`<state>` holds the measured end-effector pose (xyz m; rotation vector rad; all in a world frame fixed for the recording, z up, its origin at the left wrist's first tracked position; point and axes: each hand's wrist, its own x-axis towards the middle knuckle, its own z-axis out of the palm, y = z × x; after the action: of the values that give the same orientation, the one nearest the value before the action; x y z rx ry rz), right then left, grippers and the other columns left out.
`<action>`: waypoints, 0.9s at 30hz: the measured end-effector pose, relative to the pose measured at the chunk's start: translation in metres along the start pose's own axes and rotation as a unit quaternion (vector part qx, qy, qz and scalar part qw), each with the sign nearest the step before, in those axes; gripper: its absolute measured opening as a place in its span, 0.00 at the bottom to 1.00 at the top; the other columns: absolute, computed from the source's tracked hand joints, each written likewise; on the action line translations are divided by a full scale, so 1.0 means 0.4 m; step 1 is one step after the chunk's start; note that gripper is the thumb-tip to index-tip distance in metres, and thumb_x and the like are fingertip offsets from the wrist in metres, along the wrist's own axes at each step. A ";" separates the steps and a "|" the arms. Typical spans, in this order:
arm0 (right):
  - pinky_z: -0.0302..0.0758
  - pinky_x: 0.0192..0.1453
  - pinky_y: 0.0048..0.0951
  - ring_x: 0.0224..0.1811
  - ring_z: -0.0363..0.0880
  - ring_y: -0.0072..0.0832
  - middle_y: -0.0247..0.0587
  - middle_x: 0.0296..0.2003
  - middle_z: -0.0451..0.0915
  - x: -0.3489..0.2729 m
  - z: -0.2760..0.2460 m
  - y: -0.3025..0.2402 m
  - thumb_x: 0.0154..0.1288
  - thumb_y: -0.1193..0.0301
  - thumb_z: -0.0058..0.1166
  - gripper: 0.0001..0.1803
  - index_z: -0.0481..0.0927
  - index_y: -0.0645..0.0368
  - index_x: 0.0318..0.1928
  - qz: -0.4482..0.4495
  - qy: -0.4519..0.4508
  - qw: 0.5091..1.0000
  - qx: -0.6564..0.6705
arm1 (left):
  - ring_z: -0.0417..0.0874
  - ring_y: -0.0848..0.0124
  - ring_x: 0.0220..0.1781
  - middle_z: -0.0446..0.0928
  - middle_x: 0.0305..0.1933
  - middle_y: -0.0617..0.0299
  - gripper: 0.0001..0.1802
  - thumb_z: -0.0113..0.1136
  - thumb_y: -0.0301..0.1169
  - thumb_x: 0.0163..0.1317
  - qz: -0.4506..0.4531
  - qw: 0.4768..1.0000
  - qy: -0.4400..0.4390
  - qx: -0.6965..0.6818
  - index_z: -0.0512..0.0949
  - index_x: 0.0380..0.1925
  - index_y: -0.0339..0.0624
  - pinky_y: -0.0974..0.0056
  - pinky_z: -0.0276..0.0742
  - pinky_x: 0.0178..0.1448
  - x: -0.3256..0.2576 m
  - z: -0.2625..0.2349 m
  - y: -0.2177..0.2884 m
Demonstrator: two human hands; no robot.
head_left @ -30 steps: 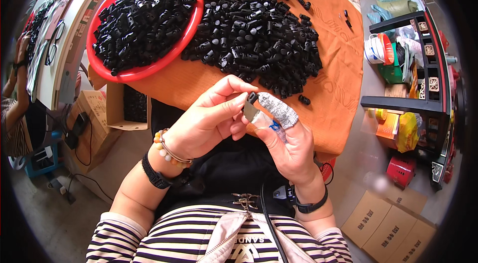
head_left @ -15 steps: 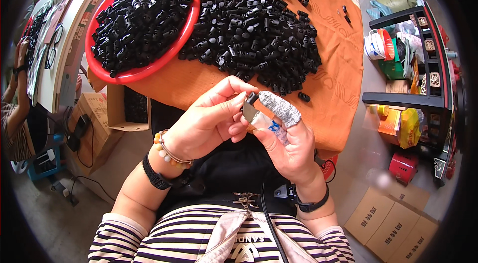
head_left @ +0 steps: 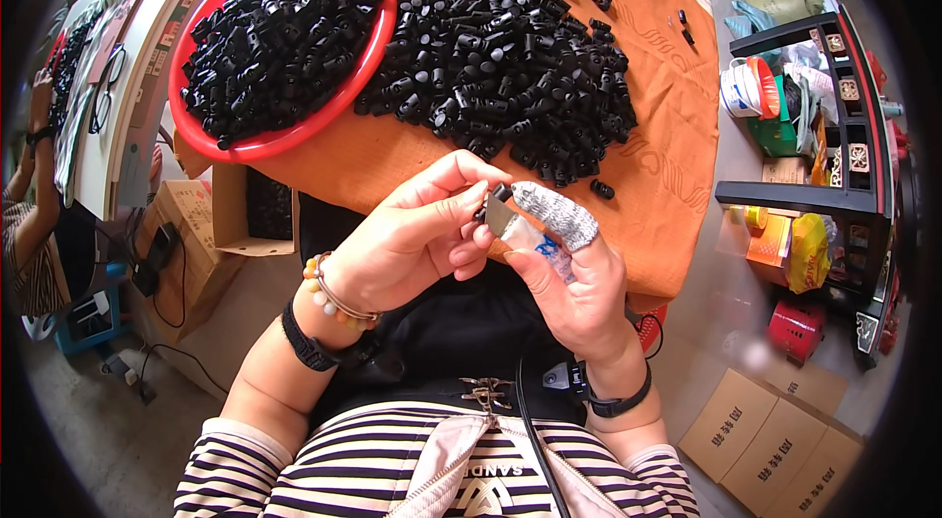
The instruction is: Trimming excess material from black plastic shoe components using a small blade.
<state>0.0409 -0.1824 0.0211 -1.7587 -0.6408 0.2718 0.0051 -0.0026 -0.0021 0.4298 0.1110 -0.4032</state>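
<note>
In front of my body, my left hand point(head_left: 432, 219) pinches a small black plastic part point(head_left: 501, 192) between thumb and fingertips. My right hand point(head_left: 579, 283) grips a short flat metal blade point(head_left: 502, 220) whose handle is wrapped in white with blue marks. The blade lies against or very close to the black part; exact contact is hard to make out. A grey knitted cover point(head_left: 559, 212) sheathes my right index finger. Just beyond my hands, a large pile of similar black parts point(head_left: 510, 67) spreads over the orange cloth point(head_left: 667, 135).
A red round basin point(head_left: 385, 42) heaped with black parts stands left of the pile. Cardboard boxes point(head_left: 182, 253) are on the floor at left, flat cartons point(head_left: 775, 440) at lower right. A dark shelf rack point(head_left: 805, 192) stands right. Another person's arm point(head_left: 41, 165) shows at far left.
Both hands stay almost in place, shifting slightly right in the picture. The blade has tilted a little against the black part. Both grips hold.
</note>
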 end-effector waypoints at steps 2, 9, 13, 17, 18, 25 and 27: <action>0.75 0.40 0.22 0.38 0.80 0.25 0.45 0.40 0.80 -0.001 -0.002 0.002 0.61 0.74 0.56 0.20 0.71 0.66 0.53 0.011 -0.001 1.000 0.003 | 0.65 0.83 0.23 0.70 0.28 0.68 0.09 0.47 0.33 0.67 -0.003 1.000 -0.003 -0.003 0.70 0.45 0.44 0.74 0.65 0.30 0.000 -0.003 -0.001; 0.69 0.39 0.15 0.36 0.71 0.13 0.36 0.41 0.76 0.022 0.004 0.007 0.65 0.65 0.52 0.27 0.63 0.69 0.59 0.046 0.066 0.985 0.151 | 0.63 0.79 0.21 0.67 0.25 0.64 0.14 0.48 0.32 0.66 0.008 1.000 0.025 0.008 0.67 0.50 0.45 0.73 0.63 0.26 0.009 0.008 -0.012; 0.68 0.34 0.13 0.31 0.69 0.10 0.32 0.34 0.74 0.044 0.030 0.010 0.63 0.70 0.54 0.30 0.59 0.69 0.61 0.067 0.042 0.980 0.180 | 0.69 0.82 0.29 0.70 0.32 0.67 0.09 0.47 0.33 0.67 -0.013 1.000 -0.013 0.001 0.69 0.46 0.47 0.74 0.67 0.32 0.004 0.003 -0.007; 0.69 0.35 0.13 0.31 0.70 0.12 0.35 0.36 0.74 0.062 0.043 0.007 0.63 0.75 0.53 0.29 0.57 0.68 0.61 0.104 0.030 0.967 0.232 | 0.70 0.82 0.31 0.70 0.32 0.67 0.09 0.48 0.33 0.67 0.000 1.000 -0.012 0.007 0.69 0.46 0.48 0.74 0.67 0.32 0.006 0.004 -0.010; 0.66 0.33 0.11 0.31 0.68 0.09 0.33 0.34 0.74 0.066 0.047 0.006 0.62 0.76 0.54 0.28 0.59 0.69 0.60 0.107 0.051 0.956 0.268 | 0.70 0.82 0.31 0.70 0.32 0.67 0.09 0.47 0.33 0.67 -0.001 1.000 -0.004 0.010 0.69 0.46 0.48 0.74 0.67 0.32 0.003 0.003 -0.006; 0.56 0.29 0.08 0.24 0.52 0.07 0.20 0.29 0.63 0.057 -0.014 0.050 0.57 0.81 0.57 0.30 0.62 0.64 0.61 0.096 0.124 0.976 0.153 | 0.64 0.79 0.22 0.68 0.29 0.65 0.14 0.47 0.33 0.66 0.071 0.993 0.071 0.063 0.66 0.51 0.44 0.74 0.61 0.26 -0.009 0.000 0.027; 0.59 0.30 0.08 0.24 0.54 0.07 0.21 0.27 0.62 0.044 -0.031 0.066 0.56 0.82 0.58 0.32 0.62 0.63 0.61 0.085 0.182 0.974 0.106 | 0.64 0.79 0.22 0.68 0.29 0.65 0.15 0.47 0.33 0.66 0.104 0.987 0.087 0.086 0.66 0.51 0.43 0.74 0.61 0.25 -0.015 -0.008 0.058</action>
<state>0.0690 -0.1873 0.0025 -1.6030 -0.1894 0.1218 0.0087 0.0202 0.0048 0.6405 0.2004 -0.1689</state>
